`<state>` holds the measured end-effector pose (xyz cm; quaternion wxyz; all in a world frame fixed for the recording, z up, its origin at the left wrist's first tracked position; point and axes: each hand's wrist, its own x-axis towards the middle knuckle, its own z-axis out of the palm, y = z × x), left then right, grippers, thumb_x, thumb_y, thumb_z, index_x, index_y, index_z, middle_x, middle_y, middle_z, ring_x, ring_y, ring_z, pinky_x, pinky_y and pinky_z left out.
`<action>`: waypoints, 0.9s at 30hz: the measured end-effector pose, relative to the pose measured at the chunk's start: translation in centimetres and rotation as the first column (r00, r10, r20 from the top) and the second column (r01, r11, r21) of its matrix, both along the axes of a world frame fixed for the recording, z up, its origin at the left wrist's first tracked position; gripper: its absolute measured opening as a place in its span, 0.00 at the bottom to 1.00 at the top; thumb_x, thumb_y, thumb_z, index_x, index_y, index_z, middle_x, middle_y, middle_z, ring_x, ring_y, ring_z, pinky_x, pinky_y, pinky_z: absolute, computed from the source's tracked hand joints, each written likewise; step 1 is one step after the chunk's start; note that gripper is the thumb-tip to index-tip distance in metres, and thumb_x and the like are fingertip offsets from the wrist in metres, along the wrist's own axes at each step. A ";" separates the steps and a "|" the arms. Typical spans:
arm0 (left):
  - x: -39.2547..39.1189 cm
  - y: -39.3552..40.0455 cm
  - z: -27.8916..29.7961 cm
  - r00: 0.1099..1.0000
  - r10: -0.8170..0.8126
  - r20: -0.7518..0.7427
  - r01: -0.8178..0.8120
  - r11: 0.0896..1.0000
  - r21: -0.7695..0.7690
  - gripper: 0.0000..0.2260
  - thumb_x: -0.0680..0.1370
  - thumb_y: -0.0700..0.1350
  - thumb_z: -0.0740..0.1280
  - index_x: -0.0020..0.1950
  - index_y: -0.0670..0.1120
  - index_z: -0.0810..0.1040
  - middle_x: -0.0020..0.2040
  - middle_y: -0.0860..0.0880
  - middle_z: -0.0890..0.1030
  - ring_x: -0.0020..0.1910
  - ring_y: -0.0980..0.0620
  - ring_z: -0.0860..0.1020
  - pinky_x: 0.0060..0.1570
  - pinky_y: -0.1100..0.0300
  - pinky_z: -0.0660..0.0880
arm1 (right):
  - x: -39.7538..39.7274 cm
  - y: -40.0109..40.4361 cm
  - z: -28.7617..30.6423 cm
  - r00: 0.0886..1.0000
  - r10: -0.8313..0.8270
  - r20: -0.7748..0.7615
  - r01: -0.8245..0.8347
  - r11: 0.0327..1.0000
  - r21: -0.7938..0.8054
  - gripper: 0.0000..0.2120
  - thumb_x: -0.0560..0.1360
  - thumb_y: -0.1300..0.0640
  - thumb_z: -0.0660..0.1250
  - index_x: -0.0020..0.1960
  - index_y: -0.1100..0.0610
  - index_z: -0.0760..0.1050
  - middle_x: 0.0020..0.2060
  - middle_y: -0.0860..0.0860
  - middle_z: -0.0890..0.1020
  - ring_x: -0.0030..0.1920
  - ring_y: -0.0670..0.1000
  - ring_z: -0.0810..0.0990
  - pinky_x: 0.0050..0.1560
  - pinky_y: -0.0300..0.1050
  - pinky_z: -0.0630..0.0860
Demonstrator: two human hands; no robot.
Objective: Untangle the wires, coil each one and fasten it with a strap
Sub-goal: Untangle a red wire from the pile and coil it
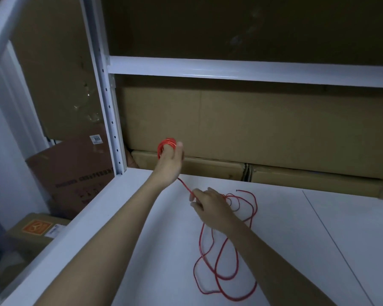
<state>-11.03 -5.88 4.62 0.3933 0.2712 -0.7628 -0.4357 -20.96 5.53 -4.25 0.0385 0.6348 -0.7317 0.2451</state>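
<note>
A single red wire is in play. Part of it forms a small red coil [166,145] wrapped round the fingers of my left hand [170,161], which is raised near the back of the white shelf surface [142,250]. From that hand a taut stretch of wire runs down to my right hand [210,206], which pinches it between thumb and fingers. The rest of the red wire [224,272] lies in loose, overlapping loops on the shelf under and to the right of my right forearm. One free wire end [237,190] lies just beyond my right hand. No strap is visible.
Cardboard boxes [241,129] fill the back of the shelf. A white upright post [111,120] with holes stands at the left, and a white crossbeam [230,69] runs overhead. More boxes [75,171] stand off the shelf's left edge.
</note>
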 end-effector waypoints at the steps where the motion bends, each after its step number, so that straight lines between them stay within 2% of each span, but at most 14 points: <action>1: 0.2 -0.6 -0.7 0.981 0.039 0.188 0.007 0.971 -0.238 0.12 0.83 0.47 0.54 0.42 0.44 0.63 0.35 0.48 0.68 0.33 0.50 0.69 0.39 0.58 0.66 | -0.6 0.4 -0.3 1.000 0.002 -0.014 -0.002 1.000 -0.009 0.06 0.80 0.58 0.59 0.51 0.57 0.74 0.37 0.50 0.79 0.38 0.50 0.74 0.64 0.45 0.65; 3: 0.8 -1.4 -1.8 0.857 0.128 0.499 0.194 0.817 -0.542 0.09 0.82 0.46 0.56 0.44 0.42 0.66 0.39 0.45 0.71 0.40 0.43 0.73 0.41 0.56 0.63 | -1.9 0.8 -0.2 0.999 -0.024 -0.042 0.022 0.999 -0.050 0.08 0.80 0.58 0.58 0.50 0.58 0.76 0.39 0.53 0.81 0.40 0.52 0.75 0.60 0.48 0.68; 4: 1.2 -1.4 -2.1 0.787 0.166 0.594 0.268 0.775 -0.572 0.10 0.82 0.47 0.56 0.45 0.42 0.67 0.40 0.45 0.72 0.42 0.42 0.74 0.41 0.56 0.63 | -2.7 0.9 0.0 0.998 -0.044 -0.055 0.039 0.995 -0.094 0.10 0.79 0.57 0.58 0.49 0.58 0.77 0.39 0.53 0.81 0.41 0.54 0.76 0.54 0.48 0.70; 6: 1.8 -0.9 -2.8 0.674 0.139 0.725 0.337 0.815 -0.470 0.14 0.82 0.51 0.55 0.42 0.43 0.67 0.37 0.48 0.69 0.40 0.46 0.72 0.38 0.56 0.62 | -4.1 1.0 0.8 0.989 -0.086 -0.120 0.058 0.974 -0.221 0.15 0.79 0.52 0.56 0.46 0.58 0.79 0.38 0.52 0.81 0.41 0.54 0.76 0.46 0.46 0.69; 8: 2.1 0.2 -2.9 0.607 -0.030 0.794 0.396 0.878 -0.269 0.20 0.81 0.59 0.53 0.40 0.44 0.68 0.35 0.49 0.69 0.37 0.50 0.70 0.38 0.57 0.65 | -5.5 0.9 1.2 0.981 -0.132 -0.140 0.089 0.955 -0.281 0.19 0.77 0.50 0.55 0.44 0.59 0.80 0.36 0.52 0.79 0.40 0.54 0.75 0.45 0.44 0.67; 10: 2.5 1.4 -2.5 0.639 -0.307 0.705 0.456 0.890 -0.026 0.25 0.79 0.64 0.55 0.38 0.44 0.69 0.33 0.49 0.71 0.33 0.52 0.68 0.39 0.59 0.66 | -6.0 0.7 1.3 0.983 -0.130 -0.126 0.097 0.965 -0.242 0.19 0.77 0.52 0.54 0.45 0.60 0.81 0.37 0.54 0.78 0.40 0.56 0.75 0.45 0.44 0.67; 12: 2.7 2.3 -1.8 0.674 -0.550 0.493 0.560 0.816 0.144 0.24 0.81 0.58 0.58 0.36 0.39 0.68 0.31 0.44 0.67 0.30 0.53 0.64 0.36 0.63 0.64 | -5.8 0.3 0.6 0.989 -0.096 -0.116 0.070 0.975 -0.210 0.18 0.76 0.55 0.53 0.45 0.60 0.81 0.37 0.55 0.78 0.40 0.56 0.75 0.44 0.45 0.66; 14: 2.8 2.9 -1.5 0.665 -0.654 0.361 0.624 0.752 0.212 0.23 0.82 0.51 0.58 0.33 0.37 0.67 0.29 0.44 0.66 0.30 0.53 0.64 0.37 0.67 0.64 | -5.0 0.1 -0.2 0.996 -0.045 -0.082 0.030 0.985 -0.171 0.21 0.75 0.52 0.50 0.43 0.61 0.79 0.36 0.55 0.78 0.40 0.54 0.72 0.45 0.44 0.64; 16: 2.9 3.1 -1.6 0.670 -0.691 0.272 0.643 0.723 0.253 0.21 0.81 0.52 0.57 0.32 0.41 0.66 0.29 0.45 0.67 0.32 0.52 0.65 0.43 0.66 0.66 | -4.4 0.1 -0.5 0.999 -0.032 -0.002 0.032 0.988 -0.149 0.21 0.77 0.51 0.48 0.41 0.60 0.76 0.35 0.53 0.76 0.40 0.52 0.69 0.45 0.44 0.63; 19: 3.3 2.8 -2.1 0.684 -0.718 0.131 0.641 0.677 0.362 0.17 0.80 0.54 0.55 0.36 0.43 0.66 0.32 0.46 0.71 0.34 0.53 0.68 0.46 0.61 0.67 | -4.6 0.5 0.0 0.985 -0.103 0.136 0.131 0.968 -0.214 0.17 0.80 0.52 0.51 0.44 0.56 0.75 0.37 0.48 0.75 0.43 0.49 0.70 0.44 0.45 0.65; 22: 3.3 3.0 -2.6 0.702 -0.695 -0.155 0.670 0.573 0.472 0.12 0.81 0.49 0.55 0.42 0.43 0.67 0.41 0.47 0.82 0.41 0.53 0.79 0.51 0.59 0.71 | -4.6 0.9 1.2 0.986 -0.096 0.134 0.126 0.965 -0.230 0.18 0.79 0.49 0.49 0.43 0.56 0.74 0.36 0.46 0.74 0.43 0.49 0.70 0.43 0.45 0.65; 24: 2.9 3.4 -2.5 0.704 -0.659 -0.266 0.686 0.534 0.494 0.11 0.80 0.48 0.54 0.41 0.43 0.66 0.45 0.45 0.84 0.48 0.50 0.82 0.55 0.59 0.75 | -4.7 0.9 2.0 0.985 -0.102 0.136 0.126 0.975 -0.182 0.17 0.79 0.53 0.51 0.47 0.59 0.76 0.39 0.50 0.77 0.45 0.51 0.72 0.45 0.47 0.67; 26: 3.0 3.8 -2.4 0.724 -0.646 -0.241 0.660 0.547 0.515 0.14 0.79 0.52 0.55 0.37 0.44 0.64 0.33 0.48 0.80 0.36 0.52 0.80 0.52 0.56 0.74 | -4.8 0.9 2.9 0.980 -0.143 0.141 0.172 0.960 -0.222 0.16 0.79 0.54 0.52 0.45 0.59 0.76 0.40 0.53 0.80 0.46 0.54 0.75 0.49 0.48 0.69; 27: 3.3 3.9 -2.5 0.723 -0.653 -0.225 0.652 0.536 0.536 0.16 0.78 0.54 0.56 0.37 0.44 0.65 0.26 0.51 0.73 0.27 0.54 0.74 0.48 0.58 0.72 | -5.0 0.9 3.2 0.978 -0.176 0.112 0.201 0.943 -0.267 0.16 0.79 0.54 0.53 0.44 0.59 0.77 0.41 0.54 0.80 0.46 0.55 0.75 0.50 0.48 0.68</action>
